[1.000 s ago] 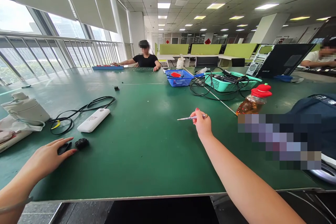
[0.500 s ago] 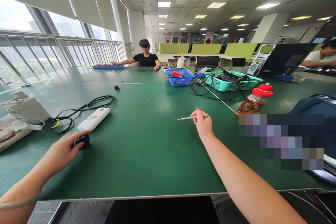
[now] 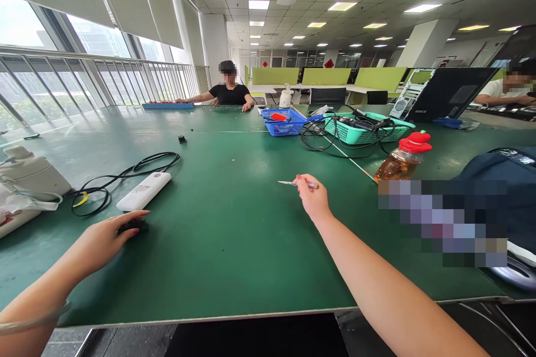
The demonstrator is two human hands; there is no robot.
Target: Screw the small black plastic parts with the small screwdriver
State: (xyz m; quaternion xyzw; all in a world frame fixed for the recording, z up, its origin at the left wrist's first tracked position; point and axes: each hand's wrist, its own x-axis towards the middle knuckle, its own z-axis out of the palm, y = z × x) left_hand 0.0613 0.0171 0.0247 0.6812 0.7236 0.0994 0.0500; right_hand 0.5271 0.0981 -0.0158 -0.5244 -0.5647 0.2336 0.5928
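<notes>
On the left of the green table, my left hand has its thumb and fingers around a small black object. The fingers partly cover that object, so its kind is unclear. My right hand is closed on a slim screwdriver above the middle of the table. Its thin metal shaft points left, and the handle lies inside my fingers. Just beyond my left hand is a white oblong device, with a black cable lying behind it.
Across the green table sits a person in black. A blue basket, a green basket of cables and a red-capped bottle stand to the right. A white bottle-shaped container is at left, a dark bag at right.
My right hand has moved a little left and away from me with the screwdriver. The black object under my left hand now sits lower, tilted flatter. The view has shifted slightly.
</notes>
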